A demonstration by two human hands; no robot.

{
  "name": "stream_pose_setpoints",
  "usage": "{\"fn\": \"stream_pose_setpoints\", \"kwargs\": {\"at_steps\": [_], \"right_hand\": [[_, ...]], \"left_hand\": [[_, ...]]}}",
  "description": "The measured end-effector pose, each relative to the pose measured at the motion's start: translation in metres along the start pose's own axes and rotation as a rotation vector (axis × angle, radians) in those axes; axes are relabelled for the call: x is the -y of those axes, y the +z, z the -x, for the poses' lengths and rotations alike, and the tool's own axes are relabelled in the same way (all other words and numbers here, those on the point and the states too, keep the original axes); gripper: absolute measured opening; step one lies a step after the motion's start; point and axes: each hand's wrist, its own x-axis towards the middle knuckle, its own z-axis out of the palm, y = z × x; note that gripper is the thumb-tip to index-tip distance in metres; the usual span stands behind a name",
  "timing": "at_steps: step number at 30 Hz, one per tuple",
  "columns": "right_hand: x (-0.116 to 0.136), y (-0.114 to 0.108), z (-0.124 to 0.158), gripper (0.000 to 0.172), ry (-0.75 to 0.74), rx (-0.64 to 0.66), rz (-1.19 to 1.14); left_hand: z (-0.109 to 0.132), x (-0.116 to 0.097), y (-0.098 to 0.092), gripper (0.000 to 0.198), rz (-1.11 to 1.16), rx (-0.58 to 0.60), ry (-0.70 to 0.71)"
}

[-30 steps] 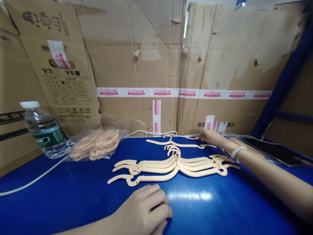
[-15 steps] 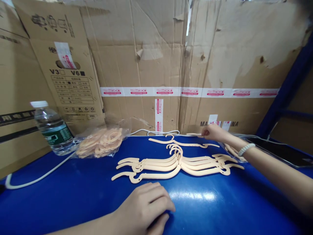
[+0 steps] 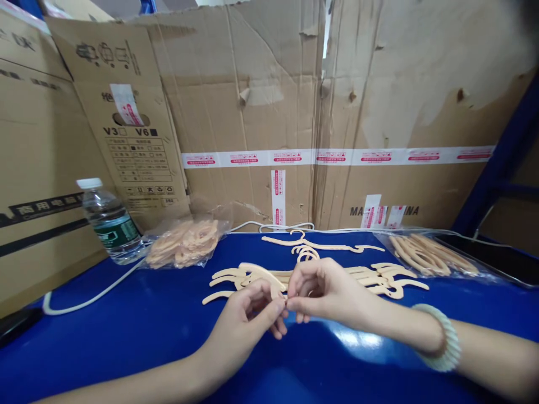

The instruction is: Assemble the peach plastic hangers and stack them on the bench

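My left hand [image 3: 256, 320] is closed on a curved beige plastic hanger arm [image 3: 256, 272], which slants up and to the left above the blue table. Against its lower end, my right hand [image 3: 320, 289] pinches with thumb and fingers; the fingertips of both hands meet there and partly hide the piece. Behind the hands lies a row of beige clothes hangers [image 3: 396, 286], largely covered by them. Farther back, a single beige hanger [image 3: 324, 245] rests flat with its hook toward the cardboard.
A clear bag of beige parts [image 3: 185, 244] lies at the left beside a water bottle [image 3: 112, 224]. Another bag of long beige pieces [image 3: 429, 255] is at the right, near a dark flat device [image 3: 492, 261]. A white cable [image 3: 92, 303] runs along the left. Cardboard [image 3: 252, 123] stands behind.
My right hand has come from the back right to the middle, bringing the beige piece. My left hand has risen to meet it and closed on the piece. The view has shifted slightly.
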Motion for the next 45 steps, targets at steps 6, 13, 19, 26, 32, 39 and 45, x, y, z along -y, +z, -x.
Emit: {"fn": "stream_pose_setpoints", "kwargs": {"at_steps": [6,13,19,26,32,39,45], "right_hand": [[0.007,-0.05,-0.017,0.02,-0.201,-0.244,0.388],[-0.03,-0.135,-0.032,0.011,0.016,-0.335,0.949],[-0.028,-0.148,-0.027,0.007,0.043,-0.309,1.007],[-0.016,-0.142,-0.014,0.025,0.087,-0.254,0.996],[-0.024,-0.126,-0.015,0.024,0.14,-0.179,0.996],[-0.003,-0.135,-0.01,0.024,0.135,-0.214,0.965],[0.028,-0.128,0.025,0.015,0.032,-0.256,1.199]], "left_hand": [[-0.002,-0.005,-0.005,0.032,0.08,-0.077,-0.014],[-0.006,-0.018,-0.007,0.034,0.144,-0.143,-0.098],[-0.002,-0.02,-0.016,0.037,0.167,-0.134,-0.159],[0.006,-0.018,-0.022,0.032,0.155,-0.172,-0.218],[0.005,-0.006,-0.023,0.036,0.149,-0.15,-0.163],[0.012,-0.006,-0.029,0.028,0.078,-0.149,-0.132],[0.011,-0.011,-0.029,0.029,0.137,-0.201,-0.115]]}}
